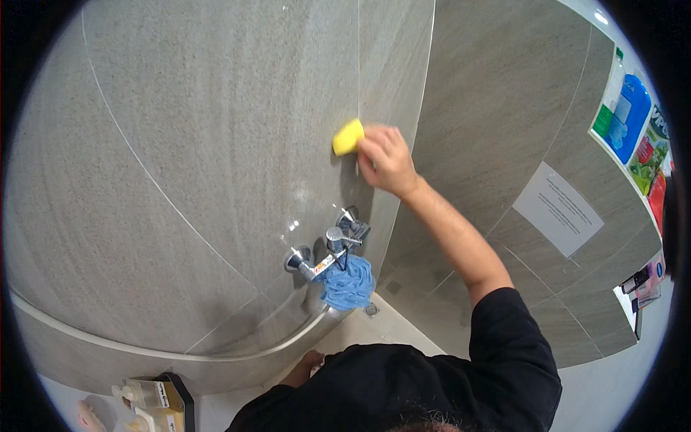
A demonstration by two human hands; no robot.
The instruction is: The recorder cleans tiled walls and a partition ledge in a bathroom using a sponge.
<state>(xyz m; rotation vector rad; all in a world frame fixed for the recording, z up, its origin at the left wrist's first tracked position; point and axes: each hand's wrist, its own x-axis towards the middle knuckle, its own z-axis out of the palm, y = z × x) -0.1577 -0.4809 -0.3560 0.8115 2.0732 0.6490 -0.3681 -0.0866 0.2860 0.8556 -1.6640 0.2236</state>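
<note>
My right hand [387, 162] pinches a yellow sponge [348, 137] between thumb and fingers. The sponge is at the grey tiled wall [227, 135], beside a vertical grout line and above the tap. Low in the view, my left hand [310, 362] shows only in part, close to my body. Something small and pale is at its fingers, too hidden to name. A chrome shower mixer tap [336, 241] is fixed to the wall below the sponge. From it hangs a blue mesh bath puff [348, 285].
A white shower hose [216, 357] curves along the lower wall. Pump bottles [146, 394] stand in a black caddy [186, 399] at lower left. A printed sheet [558, 209] is on the right wall. Several packaged products [629, 119] line the shelf at far right. A floor drain [371, 310] lies below the tap.
</note>
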